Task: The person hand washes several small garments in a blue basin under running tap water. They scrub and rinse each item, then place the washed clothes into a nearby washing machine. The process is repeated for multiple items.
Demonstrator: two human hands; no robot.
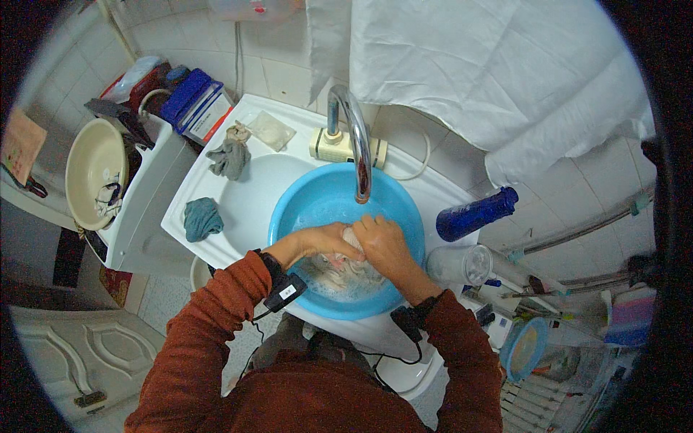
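Observation:
Both my hands meet over a light blue plastic basin (pixel 295 195) that sits in a white washbasin (pixel 243 205). Between them is a wet, pale piece of cloth (pixel 352 238). My left hand (pixel 325 241) grips it from the left, and my right hand (pixel 381 241) closes on it from the right. The lower part of the cloth hangs into cloudy, sudsy water (pixel 352 287). A chrome faucet (pixel 357 135) arches over the basin just beyond my hands; no stream shows from its spout. How much cloth lies under the suds is hidden.
A blue-green cloth (pixel 203 219) and a grey cloth (pixel 230 158) rest on the washbasin's left side. A clear plastic bag (pixel 272 131) lies behind them. At the right stand a dark blue bottle (pixel 476 215) and a clear container (pixel 457 265). White fabric (pixel 487 70) hangs at the back.

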